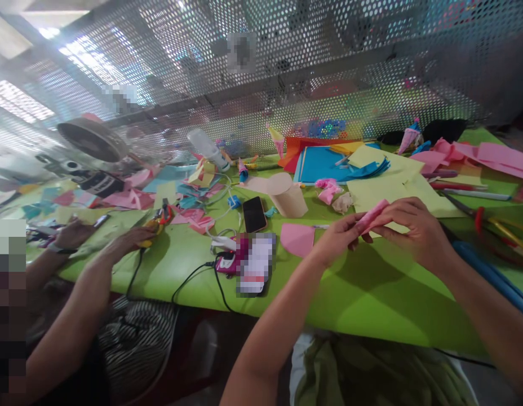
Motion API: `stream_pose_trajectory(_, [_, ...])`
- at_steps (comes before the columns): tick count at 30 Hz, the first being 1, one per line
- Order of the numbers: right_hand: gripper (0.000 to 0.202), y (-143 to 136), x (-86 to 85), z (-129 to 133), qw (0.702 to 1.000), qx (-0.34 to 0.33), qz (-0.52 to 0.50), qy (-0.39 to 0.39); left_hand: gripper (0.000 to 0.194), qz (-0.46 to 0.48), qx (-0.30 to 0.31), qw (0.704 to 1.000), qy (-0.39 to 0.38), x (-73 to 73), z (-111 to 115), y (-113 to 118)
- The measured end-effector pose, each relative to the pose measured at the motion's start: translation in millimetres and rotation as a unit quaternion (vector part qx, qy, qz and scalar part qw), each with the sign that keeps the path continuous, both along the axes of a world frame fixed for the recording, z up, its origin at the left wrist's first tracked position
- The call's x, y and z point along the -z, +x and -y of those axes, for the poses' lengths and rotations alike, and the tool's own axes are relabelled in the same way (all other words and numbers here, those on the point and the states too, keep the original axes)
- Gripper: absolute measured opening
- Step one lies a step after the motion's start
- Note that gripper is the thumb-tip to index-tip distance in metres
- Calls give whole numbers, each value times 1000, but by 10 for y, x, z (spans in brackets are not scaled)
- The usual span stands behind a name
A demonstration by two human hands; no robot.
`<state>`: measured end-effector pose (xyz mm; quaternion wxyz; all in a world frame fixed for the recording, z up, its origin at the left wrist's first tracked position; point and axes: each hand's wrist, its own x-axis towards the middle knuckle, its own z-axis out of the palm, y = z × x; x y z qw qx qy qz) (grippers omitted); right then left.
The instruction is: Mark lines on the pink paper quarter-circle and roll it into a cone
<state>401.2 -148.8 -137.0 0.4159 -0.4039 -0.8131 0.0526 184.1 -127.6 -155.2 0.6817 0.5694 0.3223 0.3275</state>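
Observation:
A rolled piece of pink paper (375, 215) is held above the green table between my two hands. My left hand (342, 235) grips its lower left end, fingers closed around it. Over the other end, the fingers of my right hand (413, 223) are pressed on the paper. Left of my left hand lies a flat pink paper piece (297, 239) with a curved edge. Just behind my hands are a crumpled pink bit (328, 190), a beige scrap (342, 203) and a large pale yellow sheet (377, 189).
Behind stand a pale paper cup (287, 196) and blue sheets (324, 164). Scissors (498, 231) lie at the right. Phones (253, 214) and a magenta power strip (231, 260) with cables are left of me. Further left, a co-worker's hands (134, 239) hold orange-handled scissors among paper scraps.

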Motion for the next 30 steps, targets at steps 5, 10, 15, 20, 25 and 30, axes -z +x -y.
stream_pose_trajectory(5, [10, -30, 21, 24, 998, 48, -45, 3, 65, 31, -10, 999, -32, 25, 31, 2])
stream_pose_trajectory(10, [8, -39, 41, 48, 995, 77, -67, -1, 58, 58, -6, 996, -73, 66, 3, -1])
stream_pose_trajectory(15, [9, -55, 27, 77, 992, 93, -89, -20, 58, 77, 9, 992, -100, 34, -3, -5])
stream_pose_trajectory(20, [3, -62, 31, 103, 987, 105, -118, 1, 57, 82, 13, 991, -104, 57, -3, 0])
stream_pose_trajectory(25, [4, -63, 27, 117, 986, 112, -120, 6, 59, 73, -21, 990, -116, 83, 18, 32])
stream_pose_trajectory(30, [4, -75, 13, 124, 984, 128, -123, 11, 52, 91, -34, 991, -92, 51, 60, 59])
